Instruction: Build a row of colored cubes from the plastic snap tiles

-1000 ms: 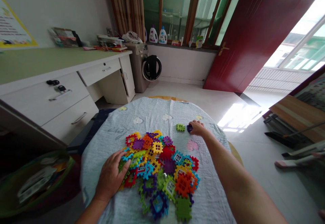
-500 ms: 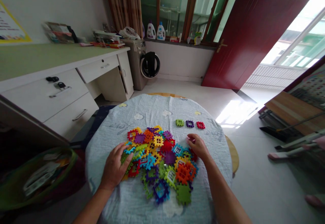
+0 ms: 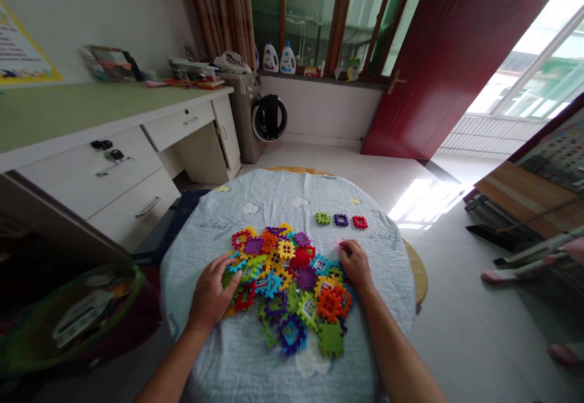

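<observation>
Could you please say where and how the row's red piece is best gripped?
Probably pinch the red piece by its near and far toothed edges, the right hand coming from above the near side: it lies flat, the purple piece to its left.

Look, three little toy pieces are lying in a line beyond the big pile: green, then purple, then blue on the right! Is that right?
Not quite: the last one is a red piece, not blue. The head view shows it right of the green piece and purple piece, beyond the pile.
</observation>
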`<state>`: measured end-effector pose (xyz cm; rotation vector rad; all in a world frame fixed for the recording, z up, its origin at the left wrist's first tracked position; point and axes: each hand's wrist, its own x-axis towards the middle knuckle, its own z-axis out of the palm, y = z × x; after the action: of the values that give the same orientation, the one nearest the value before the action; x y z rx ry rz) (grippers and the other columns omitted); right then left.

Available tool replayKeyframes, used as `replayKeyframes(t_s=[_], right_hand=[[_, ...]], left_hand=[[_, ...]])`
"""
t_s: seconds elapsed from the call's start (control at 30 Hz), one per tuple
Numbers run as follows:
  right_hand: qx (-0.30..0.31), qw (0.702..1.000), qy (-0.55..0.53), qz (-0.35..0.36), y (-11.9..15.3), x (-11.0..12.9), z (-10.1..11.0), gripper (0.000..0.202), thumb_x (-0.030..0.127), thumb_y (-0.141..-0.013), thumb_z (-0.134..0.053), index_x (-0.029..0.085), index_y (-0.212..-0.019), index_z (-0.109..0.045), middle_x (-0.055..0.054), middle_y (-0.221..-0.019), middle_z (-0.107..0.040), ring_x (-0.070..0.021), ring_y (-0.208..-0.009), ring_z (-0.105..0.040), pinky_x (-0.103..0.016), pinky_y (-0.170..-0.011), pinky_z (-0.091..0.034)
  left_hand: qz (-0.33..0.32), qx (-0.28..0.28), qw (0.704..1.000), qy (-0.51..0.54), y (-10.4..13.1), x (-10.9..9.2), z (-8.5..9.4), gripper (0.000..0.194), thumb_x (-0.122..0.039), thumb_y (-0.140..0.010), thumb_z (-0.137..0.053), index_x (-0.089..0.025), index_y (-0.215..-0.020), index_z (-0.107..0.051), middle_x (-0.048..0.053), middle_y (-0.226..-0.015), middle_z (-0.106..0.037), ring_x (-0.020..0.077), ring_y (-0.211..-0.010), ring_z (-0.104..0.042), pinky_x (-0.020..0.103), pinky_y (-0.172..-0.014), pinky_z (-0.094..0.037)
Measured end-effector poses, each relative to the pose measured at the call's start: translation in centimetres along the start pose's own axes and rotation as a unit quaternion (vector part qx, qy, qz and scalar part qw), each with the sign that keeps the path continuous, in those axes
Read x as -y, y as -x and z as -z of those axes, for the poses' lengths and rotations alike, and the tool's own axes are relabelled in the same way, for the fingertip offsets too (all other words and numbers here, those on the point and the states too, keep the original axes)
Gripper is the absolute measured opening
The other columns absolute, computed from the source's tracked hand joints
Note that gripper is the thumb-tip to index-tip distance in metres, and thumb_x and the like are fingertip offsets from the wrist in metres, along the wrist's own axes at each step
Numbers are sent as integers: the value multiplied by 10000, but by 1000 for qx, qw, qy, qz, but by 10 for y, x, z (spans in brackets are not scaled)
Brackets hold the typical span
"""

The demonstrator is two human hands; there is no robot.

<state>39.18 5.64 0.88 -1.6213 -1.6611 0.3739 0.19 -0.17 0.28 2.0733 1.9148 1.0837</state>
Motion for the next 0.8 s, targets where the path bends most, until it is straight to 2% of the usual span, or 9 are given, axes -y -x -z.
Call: replayKeyframes(t_s=[0.2,0.37,0.43,0.57,0.67,0.8], right_hand=[[-78,991,99,-37,1,-11,-5,235,233,-759,-489,175,-905,-663,-138,-1093,-621,-268,-1080,-547,-430,-1025,-387],[-28,992,112,-40,-3,-16,-3,222,260,-807,-473,187,-867,-674,-117,-998,-660,-258,-979,-579,-403,-963,-425],[9,994,110,-15,-2,-20,2,241,269,-826,-471,188,-896,-687,-108,-1026,-664,-245,-973,-586,-382,-960,-430],[88,986,125,66,4,-32,13,328,279,-881,-439,194,-1091,-676,-97,-1181,-640,-233,-1076,-577,-373,-1002,-417],[88,981,145,96,9,-40,15,363,293,-916,-408,193,-1172,-646,-101,-1254,-611,-237,-1153,-550,-390,-1024,-413],[76,977,169,105,11,-39,12,360,314,-942,-385,198,-1163,-643,-101,-1232,-619,-234,-1143,-556,-400,-1017,-425]], left_hand=[[24,-41,998,38,0,-6,7,291,-410,-865,-495,-203,-1041,-598,96,-1141,-629,251,-1119,-587,437,-1030,-458],[43,-67,995,64,2,-7,11,245,-335,-865,-482,-199,-1038,-589,93,-1119,-631,241,-1115,-591,424,-1034,-460],[41,-71,994,66,2,-6,10,237,-304,-858,-479,-193,-1034,-593,94,-1119,-632,239,-1113,-591,426,-1032,-461],[43,-77,993,75,2,-4,7,234,-278,-841,-488,-192,-1026,-603,84,-1085,-650,229,-1067,-608,407,-999,-479],[55,-72,993,78,3,-3,7,235,-297,-849,-492,-194,-1027,-606,75,-1051,-661,222,-1021,-624,389,-954,-500],[64,-70,993,71,3,-4,7,235,-330,-866,-497,-198,-1027,-606,75,-1035,-666,221,-985,-624,386,-915,-508]])
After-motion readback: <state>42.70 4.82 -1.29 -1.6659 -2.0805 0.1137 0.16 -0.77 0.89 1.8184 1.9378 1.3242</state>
